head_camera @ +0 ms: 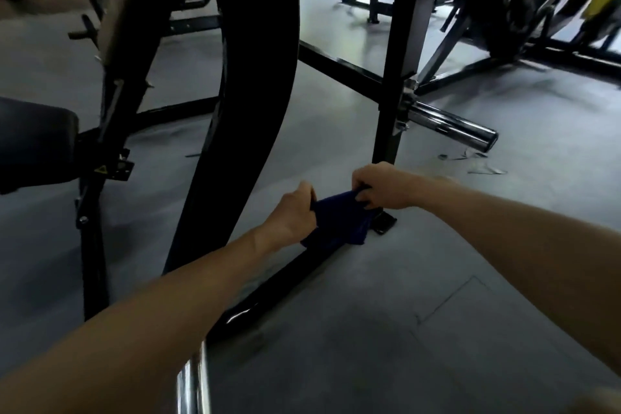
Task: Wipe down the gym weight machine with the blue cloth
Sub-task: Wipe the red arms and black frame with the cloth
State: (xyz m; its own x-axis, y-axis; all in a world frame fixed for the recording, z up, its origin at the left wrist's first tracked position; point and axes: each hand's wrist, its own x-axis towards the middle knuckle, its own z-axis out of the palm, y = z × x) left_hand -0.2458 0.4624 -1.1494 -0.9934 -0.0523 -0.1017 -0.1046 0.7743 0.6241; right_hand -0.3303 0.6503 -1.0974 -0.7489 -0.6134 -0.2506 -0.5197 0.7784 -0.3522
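Two bare hands grip the blue cloth (339,217) at centre frame, the left hand (292,215) and right hand (379,188) each curled tight round one end, stretching it over the weight machine's black base bar (282,286) beside an upright post (393,84) and chrome peg (450,126) on the grey floor (437,262).

Both bare arms reach forward and down, nearly straight, converging toward the middle. The left hand (292,215) is curled into a fist, knuckles up, gripping one end of the blue cloth (339,217). The right hand (376,186) sits just beside it and a little farther out, fingers curled under and pinching the other end. The fingertips themselves seem tucked into the fabric, hard to make out.
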